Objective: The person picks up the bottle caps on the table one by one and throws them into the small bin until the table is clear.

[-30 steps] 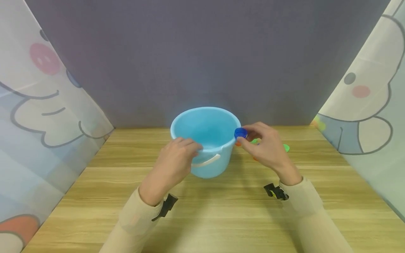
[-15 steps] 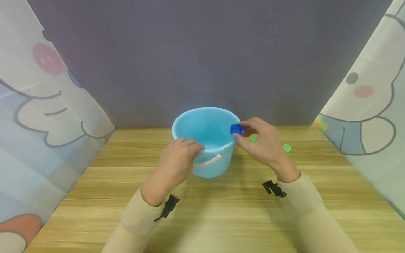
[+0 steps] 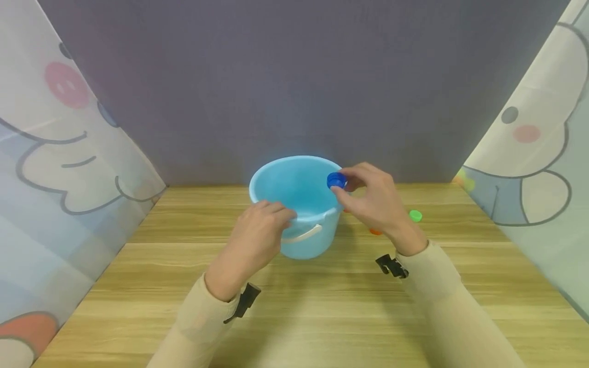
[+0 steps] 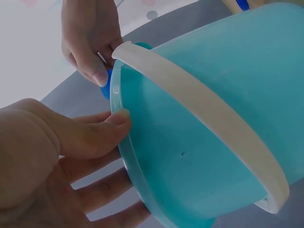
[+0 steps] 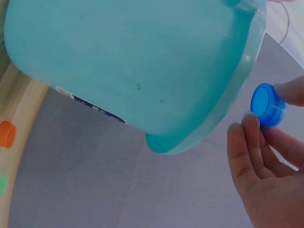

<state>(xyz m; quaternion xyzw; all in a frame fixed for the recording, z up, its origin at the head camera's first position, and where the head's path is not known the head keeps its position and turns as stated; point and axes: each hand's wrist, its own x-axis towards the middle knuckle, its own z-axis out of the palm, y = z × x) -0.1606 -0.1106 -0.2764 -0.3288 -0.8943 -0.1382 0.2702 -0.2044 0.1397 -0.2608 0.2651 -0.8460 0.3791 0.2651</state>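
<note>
A light blue bucket [image 3: 308,245] stands upright on the wooden table, its white handle [image 3: 301,235] hanging down the near side. My left hand [image 3: 255,230] grips the bucket's near-left rim; in the left wrist view its thumb [image 4: 102,135] presses the outside while the fingers reach over the edge. Between thumb and fingertips my right hand [image 3: 375,197] pinches a blue bottle cap [image 3: 336,180], which overlaps the bucket's right rim in the head view. The right wrist view shows this ribbed cap [image 5: 267,104] just beyond the bucket mouth.
On the table [image 3: 294,317] right of the bucket lie a green cap [image 3: 415,215] and an orange cap [image 3: 375,231], partly behind my right hand. A blue piece [image 4: 243,4] shows near the bucket's base. A grey panel [image 3: 294,92] rises behind, with printed curtains on both sides.
My right hand has moved left and slightly up with the blue bottle cap, from beside the bucket to over its right rim. The left hand and the bucket have stayed put.
</note>
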